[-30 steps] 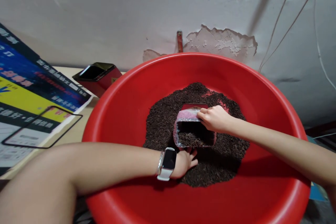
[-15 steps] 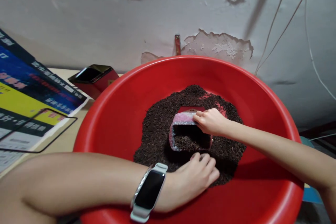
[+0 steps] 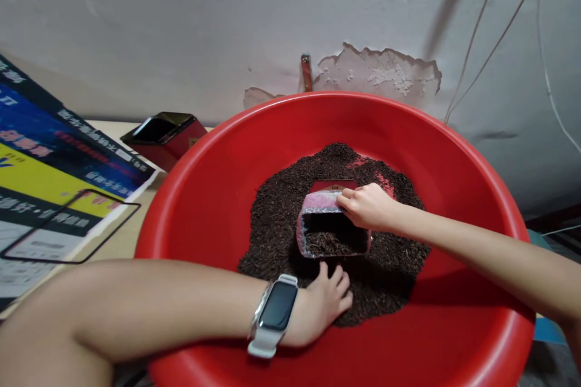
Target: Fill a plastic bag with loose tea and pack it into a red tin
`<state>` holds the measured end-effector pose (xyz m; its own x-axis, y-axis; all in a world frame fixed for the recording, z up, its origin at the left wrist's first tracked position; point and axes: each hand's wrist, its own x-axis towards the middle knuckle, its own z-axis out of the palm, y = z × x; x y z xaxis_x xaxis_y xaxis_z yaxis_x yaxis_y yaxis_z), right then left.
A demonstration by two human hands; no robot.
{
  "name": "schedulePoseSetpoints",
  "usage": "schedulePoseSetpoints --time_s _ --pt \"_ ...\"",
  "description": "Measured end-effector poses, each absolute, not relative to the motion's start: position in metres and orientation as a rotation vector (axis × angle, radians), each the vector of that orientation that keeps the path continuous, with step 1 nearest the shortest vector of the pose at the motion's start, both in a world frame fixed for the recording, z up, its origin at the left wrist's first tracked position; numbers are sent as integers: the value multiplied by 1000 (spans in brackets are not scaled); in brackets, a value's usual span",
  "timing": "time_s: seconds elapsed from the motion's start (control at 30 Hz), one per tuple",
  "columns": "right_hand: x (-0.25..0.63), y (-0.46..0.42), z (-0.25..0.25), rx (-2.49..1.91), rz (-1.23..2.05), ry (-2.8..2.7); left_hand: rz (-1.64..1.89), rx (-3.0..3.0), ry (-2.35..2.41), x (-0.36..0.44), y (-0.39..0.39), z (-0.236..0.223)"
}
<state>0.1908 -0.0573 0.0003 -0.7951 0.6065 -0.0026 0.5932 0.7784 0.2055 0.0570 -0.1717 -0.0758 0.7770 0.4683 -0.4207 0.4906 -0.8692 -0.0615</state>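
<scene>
A wide red basin (image 3: pixel 213 205) holds a heap of dark, dry loose leaves (image 3: pixel 276 205), which look like tea. On the heap lies a red box (image 3: pixel 336 184) on its side, its mouth towards me. A clear plastic liner bag (image 3: pixel 313 201) is folded back over its rim, and some leaves lie inside. My right hand (image 3: pixel 370 205) pinches the upper rim of the box and the bag. Just below the mouth, my left hand (image 3: pixel 324 302) rests on the leaves with fingers spread. A watch (image 3: pixel 278 305) is on that wrist.
Left of the basin, another red box (image 3: pixel 167 133) with a dark opening stands on a pale tabletop (image 3: pixel 122 236). Printed sheets (image 3: pixel 54 175) and a thin black frame (image 3: pixel 97 248) lie nearby. Behind is a peeling wall (image 3: pixel 181 30) with hanging cords (image 3: pixel 490 42) at right.
My left hand has shifted left across the leaves, and its fingers have spread. My right hand keeps its grip on the box, which stays in nearly the same place.
</scene>
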Motion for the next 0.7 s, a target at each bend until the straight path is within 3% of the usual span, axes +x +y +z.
schedulePoseSetpoints --time_s 0.2,0.4,0.6,0.7 --pt "191 -58 2 969 292 2888 -739 2647 769 48 -152 -102" --pt "190 -58 1 959 282 2896 -699 2697 607 49 -148 -85" --pt "191 -57 -1 938 289 2929 -915 2671 411 58 -147 -62" --pt "191 -58 -1 932 306 2942 -633 2798 305 64 -148 -35"
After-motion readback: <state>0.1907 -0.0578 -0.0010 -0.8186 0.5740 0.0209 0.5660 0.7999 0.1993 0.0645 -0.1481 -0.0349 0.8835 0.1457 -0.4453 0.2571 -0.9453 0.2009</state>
